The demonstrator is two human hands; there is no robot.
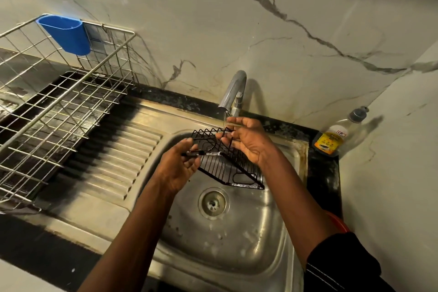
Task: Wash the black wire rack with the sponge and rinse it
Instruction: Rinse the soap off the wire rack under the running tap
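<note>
A black wire rack point(225, 168) with zigzag top edges hangs tilted over the steel sink point(237, 244), under the tap. My left hand point(180, 166) grips its near-left edge. My right hand point(248, 142) pinches its upper wires at the back right. A thin stream of water falls from the tap point(233, 90) onto the rack's top by my right fingers. No sponge is in view.
A steel wire dish drainer point(59, 102) with a blue plastic cup point(65, 34) stands on the ribbed draining board at the left. A dish-soap bottle point(336, 135) stands in the back right corner. The drain point(213, 202) sits mid-basin. Marbled walls close in behind and at the right.
</note>
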